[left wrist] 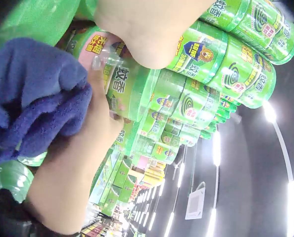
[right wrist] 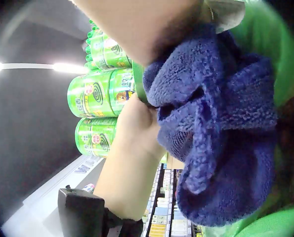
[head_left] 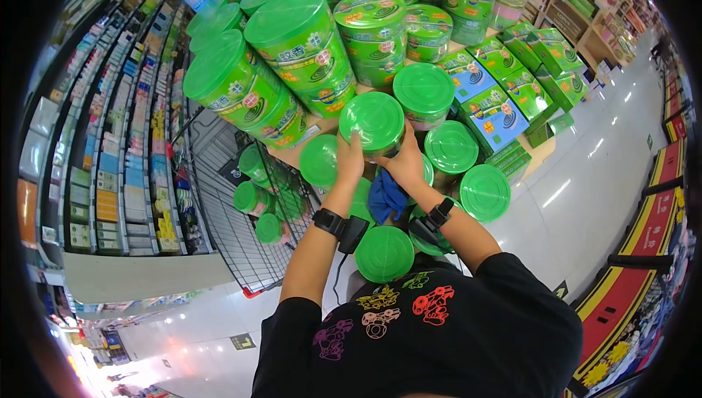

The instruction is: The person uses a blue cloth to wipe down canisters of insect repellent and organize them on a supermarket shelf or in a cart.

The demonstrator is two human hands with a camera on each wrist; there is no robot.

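Observation:
Both hands hold a green-lidded tub of mosquito coils (head_left: 371,122) between them, at the middle of the head view. My left hand (head_left: 349,158) grips its left side, the thumb up by the lid. On the opposite side my right hand (head_left: 406,163) grips the tub, and a crumpled blue cloth (head_left: 387,197) hangs from under its palm. In the left wrist view the right fingers reach along the tub's labelled side (left wrist: 124,81) beside the cloth (left wrist: 35,96). The cloth (right wrist: 221,123) hides most of the right hand's grip in the right wrist view.
More mosquito coil tubs (head_left: 292,40) are stacked behind, and several stand lower (head_left: 384,253) near the body. Green and blue boxes (head_left: 493,116) lie to the right. A shopping cart (head_left: 219,157) with tubs stands left, before long store shelves (head_left: 124,142).

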